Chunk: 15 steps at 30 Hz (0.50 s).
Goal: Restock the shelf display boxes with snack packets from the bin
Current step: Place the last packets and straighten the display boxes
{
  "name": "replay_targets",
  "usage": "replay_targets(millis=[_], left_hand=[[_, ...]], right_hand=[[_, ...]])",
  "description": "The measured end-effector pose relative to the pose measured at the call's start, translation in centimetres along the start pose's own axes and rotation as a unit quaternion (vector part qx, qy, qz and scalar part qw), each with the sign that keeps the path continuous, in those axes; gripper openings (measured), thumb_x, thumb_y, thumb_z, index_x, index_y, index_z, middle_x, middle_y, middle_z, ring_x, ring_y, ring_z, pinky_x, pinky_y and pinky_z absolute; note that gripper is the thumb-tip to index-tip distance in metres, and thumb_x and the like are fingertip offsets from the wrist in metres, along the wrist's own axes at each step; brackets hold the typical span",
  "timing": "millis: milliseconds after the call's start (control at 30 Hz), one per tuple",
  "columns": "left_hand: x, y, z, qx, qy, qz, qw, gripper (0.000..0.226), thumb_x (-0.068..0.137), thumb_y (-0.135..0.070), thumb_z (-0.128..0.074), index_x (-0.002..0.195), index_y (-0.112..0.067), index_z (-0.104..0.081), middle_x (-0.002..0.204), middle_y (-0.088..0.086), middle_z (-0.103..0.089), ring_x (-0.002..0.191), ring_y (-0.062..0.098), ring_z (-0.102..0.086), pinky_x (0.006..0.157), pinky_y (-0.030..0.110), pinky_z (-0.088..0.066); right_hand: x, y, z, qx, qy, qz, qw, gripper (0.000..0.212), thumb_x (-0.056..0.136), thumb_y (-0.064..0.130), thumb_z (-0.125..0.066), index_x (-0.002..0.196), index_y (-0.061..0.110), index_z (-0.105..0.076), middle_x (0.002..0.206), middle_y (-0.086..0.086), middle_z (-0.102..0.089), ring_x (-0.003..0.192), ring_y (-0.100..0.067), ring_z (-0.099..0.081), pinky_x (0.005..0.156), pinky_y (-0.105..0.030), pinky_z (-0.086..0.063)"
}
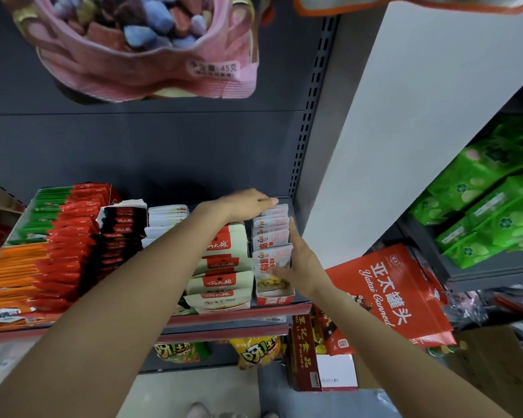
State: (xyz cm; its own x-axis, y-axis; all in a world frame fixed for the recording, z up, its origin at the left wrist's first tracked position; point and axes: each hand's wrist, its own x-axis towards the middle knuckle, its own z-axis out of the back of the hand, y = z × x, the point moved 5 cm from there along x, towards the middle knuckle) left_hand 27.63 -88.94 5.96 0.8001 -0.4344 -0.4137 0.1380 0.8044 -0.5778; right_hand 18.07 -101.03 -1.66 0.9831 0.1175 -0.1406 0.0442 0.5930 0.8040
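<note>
1. The shelf point(236, 310) carries rows of packets upright in display boxes, so their faces show.
2. The rightmost display box point(274, 297) stands against the white divider; its pink-and-white snack packets point(271, 236) stand in file.
3. The left hand point(248, 205) rests flat-fingered on the rear packets, likely steadying them.
4. The right hand point(296, 260), fingers straight, presses the row's side, squaring it. The bin is unseen.

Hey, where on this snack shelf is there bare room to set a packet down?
Hardly any: display boxes sit packed side by side. The one bare strip runs between the rightmost display box and the white side panel, beside the right hand.
</note>
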Motion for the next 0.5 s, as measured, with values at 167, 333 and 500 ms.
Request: replay_targets(millis=[167,333,500], left_hand=[[-0.5,0.2,-0.2,0.014,0.017,0.008,1.0,0.049,0.087,-0.066,-0.041,0.116,-0.03,-0.059,0.114,-0.007,-0.062,0.102,0.013,-0.058,0.094,0.042,-0.047],[-0.9,0.2,-0.6,0.015,0.02,0.01,1.0,0.053,0.084,-0.069,-0.043,0.12,-0.033,-0.057,0.117,-0.008,-0.062,0.105,0.014,-0.057,0.094,0.039,-0.046],[-1.1,-0.3,-0.6,0.03,0.02,0.007,0.999,0.05,0.09,-0.064,-0.039,0.125,-0.033,-0.056,0.126,-0.008,-0.058,0.113,0.014,-0.052,0.095,0.035,-0.042]], right_hand=[[-0.8,0.0,-0.2,-0.053,0.014,0.016,0.998,0.123,0.069,0.028,-0.083,0.15,0.025,0.01,0.151,0.002,-0.028,0.137,-0.014,-0.033,0.111,-0.04,-0.037],[-1.1,0.2,-0.5,-0.071,0.002,-0.008,0.997,0.121,0.078,0.027,-0.076,0.142,0.039,0.025,0.147,0.002,-0.04,0.126,-0.021,-0.049,0.101,-0.045,-0.046],[-1.9,-0.6,-0.7,-0.104,-0.06,-0.038,0.992,0.121,0.083,0.024,-0.07,0.128,0.052,0.038,0.121,-0.002,-0.062,0.091,-0.02,-0.066,0.077,-0.039,-0.058]])
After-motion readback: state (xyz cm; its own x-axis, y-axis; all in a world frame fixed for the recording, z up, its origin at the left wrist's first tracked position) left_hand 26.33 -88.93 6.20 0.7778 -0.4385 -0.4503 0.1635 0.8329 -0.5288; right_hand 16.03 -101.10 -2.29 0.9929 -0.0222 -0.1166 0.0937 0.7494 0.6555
